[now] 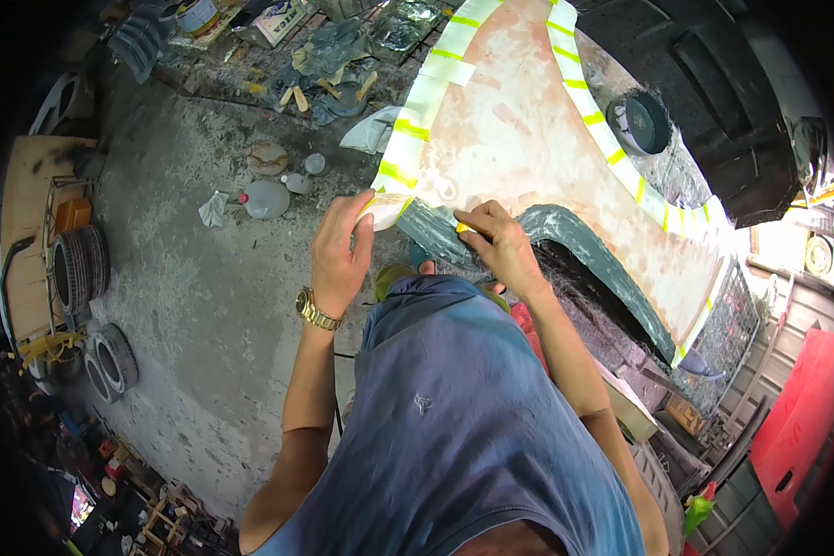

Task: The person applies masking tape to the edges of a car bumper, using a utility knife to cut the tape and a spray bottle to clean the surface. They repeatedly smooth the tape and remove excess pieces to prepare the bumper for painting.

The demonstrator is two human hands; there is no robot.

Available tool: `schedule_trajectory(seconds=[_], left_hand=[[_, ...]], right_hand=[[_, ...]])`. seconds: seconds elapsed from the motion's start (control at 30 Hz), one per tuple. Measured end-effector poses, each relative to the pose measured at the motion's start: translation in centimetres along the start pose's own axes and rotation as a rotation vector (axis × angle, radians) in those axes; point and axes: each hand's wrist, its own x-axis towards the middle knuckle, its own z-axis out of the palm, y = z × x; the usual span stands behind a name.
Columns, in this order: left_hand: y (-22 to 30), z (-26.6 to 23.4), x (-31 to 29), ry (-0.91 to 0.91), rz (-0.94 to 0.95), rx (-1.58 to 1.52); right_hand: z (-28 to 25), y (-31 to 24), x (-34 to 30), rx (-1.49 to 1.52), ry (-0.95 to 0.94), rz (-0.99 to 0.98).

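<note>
A large curved panel (510, 120), patchy beige and pink, lies before me, with a dark grey-green edge (612, 269) on my side. White paper strips (420, 111) line its other edges, fastened by short bits of yellow tape (411, 130). My left hand (341, 250), a gold watch (317, 310) on its wrist, pinches a white paper strip (386, 209) at the panel's near left corner. To its right, my right hand (505, 243) is closed, thumb and fingers pinching a small piece of yellow tape (461, 227) just above the dark edge.
A grimy bench (241, 69) at the far left bears tins, crumpled plastic and wooden sticks. A plastic jug (267, 199) stands on the floor. Tyres (82, 269) lie further left. Beyond the panel are a round dark pot (641, 123) and a black part (704, 83).
</note>
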Motion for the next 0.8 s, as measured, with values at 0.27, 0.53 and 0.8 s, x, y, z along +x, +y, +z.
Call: schedule_trajectory(seconds=[0.27,0.53,0.8], left_hand=[[-0.1,-0.1,0.3,-0.01,-0.002,-0.008],[-0.2,-0.4,-0.1,-0.054,-0.065,0.004],[1.2,2.0,-1.3,-0.118,-0.097,-0.115]], right_hand=[[-0.3,-0.5,0.0,-0.099,0.05,0.006],[-0.8,-0.3,-0.4,0.072,-0.107,-0.007],[-5.1,4.2,-5.4,0.083,0.162,0.012]])
